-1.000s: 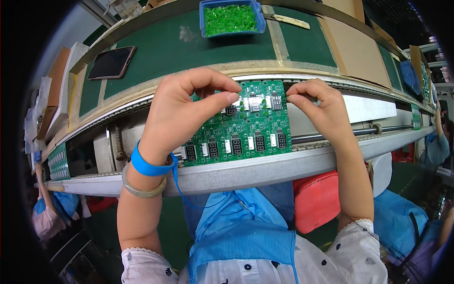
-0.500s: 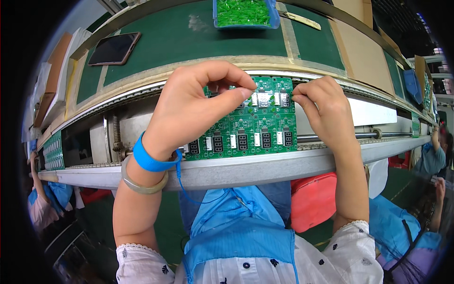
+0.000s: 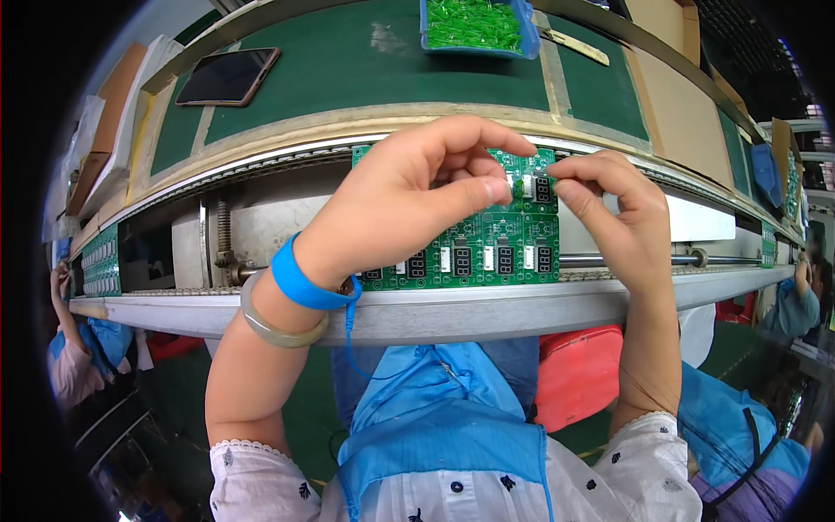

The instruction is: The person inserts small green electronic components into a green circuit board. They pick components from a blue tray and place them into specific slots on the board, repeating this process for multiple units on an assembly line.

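A green circuit board panel (image 3: 513, 224) lies across the conveyor rails, carrying rows of black digit displays (image 3: 543, 259) and white connectors (image 3: 489, 258). Over its far rows is my left hand (image 3: 417, 196), fingers curled, thumb tip close to a small green part (image 3: 519, 188) beside a connector. Whatever those curled fingers hold is hidden. My right hand (image 3: 622, 204) is at the panel's right edge, thumb and forefinger brought together near the upper right display. Anything in that pinch is too small to make out. A blue wrist strap (image 3: 306, 274) with a cord circles my left wrist.
Beyond the conveyor, a blue bin (image 3: 483, 50) of green leaded parts stands on the green bench. A phone (image 3: 228, 76) lies at the left. Metal rails (image 3: 470, 311) run along both sides of the panel. More boards sit far left (image 3: 100, 261); co-workers are at both sides.
My left hand has moved right across the panel, toward its upper right corner. My right hand stays by the right edge. The whole view has shifted slightly.
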A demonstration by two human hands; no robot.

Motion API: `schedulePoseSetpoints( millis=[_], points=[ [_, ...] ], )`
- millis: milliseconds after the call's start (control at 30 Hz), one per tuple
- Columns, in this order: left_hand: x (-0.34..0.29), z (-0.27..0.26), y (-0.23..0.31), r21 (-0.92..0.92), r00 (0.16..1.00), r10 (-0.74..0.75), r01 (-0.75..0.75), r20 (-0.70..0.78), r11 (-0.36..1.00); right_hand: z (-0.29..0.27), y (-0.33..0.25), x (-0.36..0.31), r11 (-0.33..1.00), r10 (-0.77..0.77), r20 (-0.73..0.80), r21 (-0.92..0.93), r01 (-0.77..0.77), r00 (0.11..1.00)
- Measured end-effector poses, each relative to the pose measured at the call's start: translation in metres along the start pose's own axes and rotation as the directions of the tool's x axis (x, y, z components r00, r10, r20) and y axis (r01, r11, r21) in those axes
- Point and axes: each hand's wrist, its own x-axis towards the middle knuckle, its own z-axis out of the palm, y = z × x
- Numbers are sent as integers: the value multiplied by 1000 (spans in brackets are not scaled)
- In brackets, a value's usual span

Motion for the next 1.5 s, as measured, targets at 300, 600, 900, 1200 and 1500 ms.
schedulePoseSetpoints(
  millis=[300, 600, 900, 1200, 1500],
  points=[
    [-2, 2, 0, -55, 998, -41, 45, 55, 997, 13, -16, 8, 948, -12, 164, 317, -41, 986],
    [-1, 4, 2, -141, 996, -62, 69, 57, 988, 11, -15, 3, 830, 115, 236, 511, -223, 965],
    [-2, 5, -3, -55, 995, -81, 84, 60, 995, 13, -12, -2, 876, 108, 111, 459, -147, 988],
    [-3, 7, 1, -106, 982, -164, 174, 98, 979, 14, -13, -12, 919, 12, 31, 394, -23, 999],
    [-5, 15, 2, 34, 981, -172, 169, 92, 985, 11, -17, -19, 947, 55, -1, 316, -52, 998]
  ],
)
